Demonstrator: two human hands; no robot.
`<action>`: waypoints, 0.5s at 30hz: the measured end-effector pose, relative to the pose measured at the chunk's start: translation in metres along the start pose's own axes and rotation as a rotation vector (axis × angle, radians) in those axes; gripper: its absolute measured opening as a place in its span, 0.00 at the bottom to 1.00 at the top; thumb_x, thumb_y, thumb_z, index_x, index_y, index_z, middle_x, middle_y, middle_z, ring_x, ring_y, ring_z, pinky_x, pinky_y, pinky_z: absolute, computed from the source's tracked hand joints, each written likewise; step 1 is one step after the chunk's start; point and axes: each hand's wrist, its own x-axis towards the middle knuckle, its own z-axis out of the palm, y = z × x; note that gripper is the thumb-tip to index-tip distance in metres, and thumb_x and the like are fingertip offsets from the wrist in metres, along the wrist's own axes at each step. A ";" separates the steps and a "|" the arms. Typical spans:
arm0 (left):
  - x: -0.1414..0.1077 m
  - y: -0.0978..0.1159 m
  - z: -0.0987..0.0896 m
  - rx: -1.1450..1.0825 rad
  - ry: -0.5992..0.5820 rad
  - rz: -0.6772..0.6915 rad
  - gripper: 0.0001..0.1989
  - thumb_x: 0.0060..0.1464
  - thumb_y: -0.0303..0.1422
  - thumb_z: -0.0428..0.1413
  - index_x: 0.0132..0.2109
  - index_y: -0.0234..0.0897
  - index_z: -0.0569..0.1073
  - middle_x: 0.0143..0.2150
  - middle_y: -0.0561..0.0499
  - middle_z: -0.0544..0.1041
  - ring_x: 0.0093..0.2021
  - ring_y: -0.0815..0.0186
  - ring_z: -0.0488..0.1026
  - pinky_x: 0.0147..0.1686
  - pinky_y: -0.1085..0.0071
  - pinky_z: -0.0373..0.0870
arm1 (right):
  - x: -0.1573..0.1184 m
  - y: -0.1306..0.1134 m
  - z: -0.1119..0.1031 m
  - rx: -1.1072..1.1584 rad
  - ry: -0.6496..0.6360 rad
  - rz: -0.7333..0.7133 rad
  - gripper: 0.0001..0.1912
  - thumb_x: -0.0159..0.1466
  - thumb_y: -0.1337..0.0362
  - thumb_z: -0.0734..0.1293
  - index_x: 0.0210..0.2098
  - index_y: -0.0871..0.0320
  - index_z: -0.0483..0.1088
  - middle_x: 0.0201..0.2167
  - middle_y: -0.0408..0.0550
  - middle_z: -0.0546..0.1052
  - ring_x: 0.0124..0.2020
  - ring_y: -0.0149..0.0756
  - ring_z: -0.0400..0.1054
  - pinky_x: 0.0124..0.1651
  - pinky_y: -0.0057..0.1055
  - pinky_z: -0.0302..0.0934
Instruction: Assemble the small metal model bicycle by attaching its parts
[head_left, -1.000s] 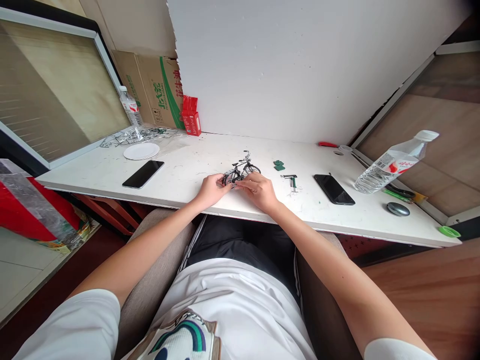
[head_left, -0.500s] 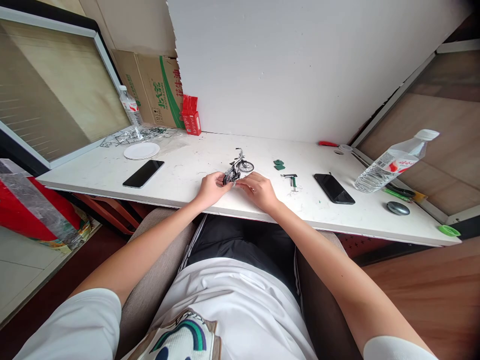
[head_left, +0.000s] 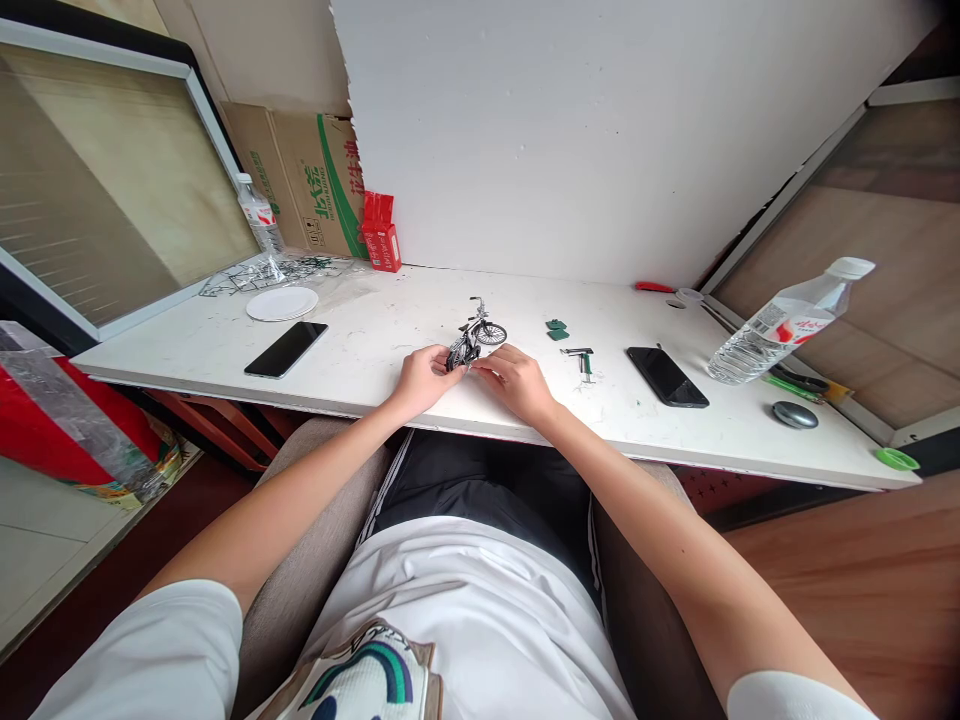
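Note:
A small black and silver model bicycle (head_left: 474, 335) stands on the white table near its front edge, its handlebar pointing away from me. My left hand (head_left: 426, 380) is closed on the rear of the bicycle from the left, with thumb and fingers at the back wheel. From the right, my right hand (head_left: 517, 382) reaches to the same rear part, its thumb and fingertips pinched together. Whatever lies between those fingertips is too small to make out. Dark green pieces (head_left: 557, 329) and a small green and black part (head_left: 586, 366) lie to the right of the bicycle.
On the white table (head_left: 360, 345), a phone (head_left: 286, 349) and white round lid (head_left: 282, 304) lie left. Another phone (head_left: 667, 377), a water bottle (head_left: 784, 325) and a dark oval object (head_left: 795, 415) are right. A red box (head_left: 382, 235) stands at the back.

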 end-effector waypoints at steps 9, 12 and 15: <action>0.001 -0.005 0.001 0.004 0.005 -0.010 0.13 0.53 0.40 0.69 0.41 0.36 0.82 0.41 0.45 0.87 0.39 0.60 0.80 0.44 0.64 0.77 | 0.000 -0.001 0.000 0.030 -0.005 0.003 0.11 0.78 0.65 0.67 0.45 0.54 0.84 0.37 0.51 0.86 0.41 0.45 0.78 0.44 0.39 0.71; 0.001 -0.005 0.001 0.005 0.002 -0.011 0.13 0.53 0.40 0.68 0.41 0.36 0.82 0.42 0.44 0.87 0.40 0.59 0.81 0.44 0.64 0.77 | 0.000 -0.002 0.000 0.018 -0.009 0.010 0.11 0.78 0.65 0.68 0.45 0.54 0.84 0.36 0.51 0.85 0.41 0.45 0.78 0.44 0.39 0.71; 0.000 -0.004 0.001 -0.003 -0.012 -0.004 0.13 0.53 0.40 0.68 0.40 0.36 0.81 0.41 0.44 0.87 0.40 0.59 0.81 0.45 0.64 0.77 | 0.000 -0.001 0.001 0.028 -0.012 0.020 0.11 0.78 0.62 0.68 0.46 0.54 0.85 0.37 0.51 0.86 0.41 0.45 0.78 0.44 0.40 0.72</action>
